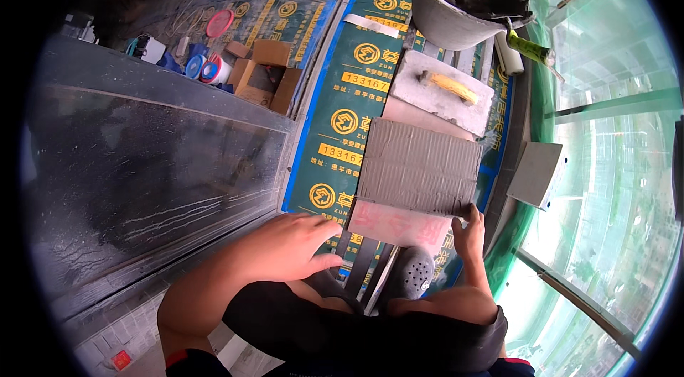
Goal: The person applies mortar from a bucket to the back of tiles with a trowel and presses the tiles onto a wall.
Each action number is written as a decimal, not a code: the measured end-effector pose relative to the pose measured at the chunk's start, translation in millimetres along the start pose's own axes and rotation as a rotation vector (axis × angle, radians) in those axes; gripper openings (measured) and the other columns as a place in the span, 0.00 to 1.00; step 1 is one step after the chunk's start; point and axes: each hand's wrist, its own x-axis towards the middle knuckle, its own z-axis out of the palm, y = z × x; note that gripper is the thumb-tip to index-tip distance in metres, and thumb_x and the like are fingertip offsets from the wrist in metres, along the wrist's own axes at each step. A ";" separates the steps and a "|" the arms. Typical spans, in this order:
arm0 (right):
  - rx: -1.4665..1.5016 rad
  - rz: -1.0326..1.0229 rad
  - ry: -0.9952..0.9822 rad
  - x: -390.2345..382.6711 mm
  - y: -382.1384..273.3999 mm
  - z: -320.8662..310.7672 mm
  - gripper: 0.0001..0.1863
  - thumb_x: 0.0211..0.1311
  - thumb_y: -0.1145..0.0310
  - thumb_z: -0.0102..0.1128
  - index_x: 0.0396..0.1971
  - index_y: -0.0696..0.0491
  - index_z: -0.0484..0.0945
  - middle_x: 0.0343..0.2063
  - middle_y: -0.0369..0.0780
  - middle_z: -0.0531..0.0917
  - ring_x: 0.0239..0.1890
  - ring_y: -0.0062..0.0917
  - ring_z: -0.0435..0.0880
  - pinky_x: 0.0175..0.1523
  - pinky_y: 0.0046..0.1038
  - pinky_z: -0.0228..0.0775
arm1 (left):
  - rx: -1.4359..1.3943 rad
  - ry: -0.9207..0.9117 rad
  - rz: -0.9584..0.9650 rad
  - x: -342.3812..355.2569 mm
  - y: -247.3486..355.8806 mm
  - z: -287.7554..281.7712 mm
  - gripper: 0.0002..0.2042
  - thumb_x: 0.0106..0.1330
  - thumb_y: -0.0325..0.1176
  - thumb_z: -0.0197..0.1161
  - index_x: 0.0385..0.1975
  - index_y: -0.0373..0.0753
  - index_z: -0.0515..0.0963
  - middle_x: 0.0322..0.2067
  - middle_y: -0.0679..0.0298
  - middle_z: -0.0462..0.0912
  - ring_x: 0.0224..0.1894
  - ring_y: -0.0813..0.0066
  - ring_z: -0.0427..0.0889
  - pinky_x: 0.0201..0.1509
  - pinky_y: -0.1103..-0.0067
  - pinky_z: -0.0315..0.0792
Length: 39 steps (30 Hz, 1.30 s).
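Note:
A rectangular tile (pixel 420 167) lies in front of me, its upper face coated with grey mortar combed into ridges. My right hand (pixel 470 238) is at its near right corner, thumb and fingers closed on the edge. My left hand (pixel 305 243) hovers to the left of the near end, fingers stretched and thumb apart, holding nothing. Under and nearer than the tile shows a pale pinkish board (pixel 395 224) with red marks. Just beyond, a flat float (pixel 417 92) with a yellow handle rests flat, smeared with mortar.
A large bucket (pixel 452 28) of dark mortar stands at the far end, with a green-handled tool (pixel 531 46) at its rim. Green printed sheeting (pixel 342 99) covers the floor. Green netting and glass line the right; a dark glass panel (pixel 157 156) and cardboard box (pixel 267 78) are left.

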 end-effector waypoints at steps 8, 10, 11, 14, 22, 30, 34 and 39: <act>0.065 -0.091 0.031 -9.4 -37.5 -19.2 0.41 0.52 0.81 0.69 0.68 0.56 0.62 0.44 0.47 0.76 0.45 0.39 0.81 0.50 0.37 0.76 | 0.001 0.084 0.006 -10.0 -3.3 5.3 0.21 0.67 0.45 0.65 0.46 0.32 0.74 0.40 0.49 0.82 0.45 0.49 0.82 0.49 0.62 0.75; 0.041 -0.202 0.033 -8.1 -39.8 -24.3 0.38 0.53 0.82 0.68 0.66 0.55 0.64 0.42 0.46 0.77 0.43 0.37 0.82 0.49 0.36 0.76 | -0.002 0.090 -0.001 -15.7 -3.7 5.6 0.21 0.67 0.45 0.65 0.45 0.32 0.74 0.40 0.49 0.82 0.46 0.49 0.82 0.50 0.62 0.75; 0.028 -0.256 0.037 -7.2 -37.3 -27.2 0.37 0.53 0.83 0.67 0.64 0.55 0.65 0.42 0.46 0.77 0.42 0.36 0.82 0.48 0.36 0.77 | -0.008 0.092 -0.002 -17.5 -3.9 6.1 0.21 0.67 0.45 0.65 0.45 0.32 0.74 0.40 0.49 0.82 0.46 0.49 0.82 0.50 0.62 0.75; -0.077 -0.398 -0.016 2.0 -24.2 -39.0 0.27 0.53 0.83 0.67 0.55 0.55 0.72 0.43 0.45 0.78 0.41 0.38 0.83 0.45 0.36 0.78 | -0.017 0.046 -0.040 -22.8 -4.3 3.4 0.23 0.68 0.47 0.64 0.50 0.33 0.74 0.43 0.50 0.81 0.49 0.49 0.81 0.53 0.62 0.74; -0.301 -0.874 -0.089 38.5 -1.2 -54.4 0.19 0.48 0.81 0.61 0.43 0.52 0.78 0.38 0.41 0.80 0.39 0.36 0.84 0.42 0.34 0.79 | -0.012 0.058 0.011 -16.6 -5.9 -5.1 0.24 0.67 0.47 0.65 0.52 0.32 0.74 0.46 0.49 0.81 0.51 0.49 0.80 0.56 0.62 0.72; -0.394 -1.042 -0.171 94.3 -15.6 -70.4 0.18 0.56 0.76 0.59 0.49 0.53 0.75 0.41 0.39 0.80 0.38 0.33 0.84 0.45 0.33 0.78 | 0.006 0.065 0.079 -4.0 -1.2 -14.1 0.22 0.66 0.44 0.66 0.49 0.32 0.73 0.44 0.49 0.82 0.50 0.48 0.80 0.55 0.62 0.72; -0.499 -1.132 -0.150 122.5 -32.9 -79.9 0.17 0.55 0.73 0.59 0.47 0.50 0.76 0.41 0.38 0.78 0.40 0.29 0.82 0.45 0.31 0.77 | 0.005 0.112 0.125 -0.1 0.6 -17.2 0.20 0.66 0.43 0.65 0.47 0.32 0.73 0.42 0.49 0.82 0.48 0.49 0.81 0.53 0.61 0.73; -0.609 -1.341 -0.284 146.9 -44.0 -85.4 0.12 0.52 0.70 0.59 0.39 0.49 0.79 0.40 0.36 0.76 0.38 0.26 0.80 0.42 0.29 0.75 | 0.006 0.094 0.100 -7.0 0.4 -15.4 0.23 0.64 0.42 0.69 0.52 0.32 0.73 0.46 0.50 0.82 0.50 0.48 0.80 0.56 0.62 0.72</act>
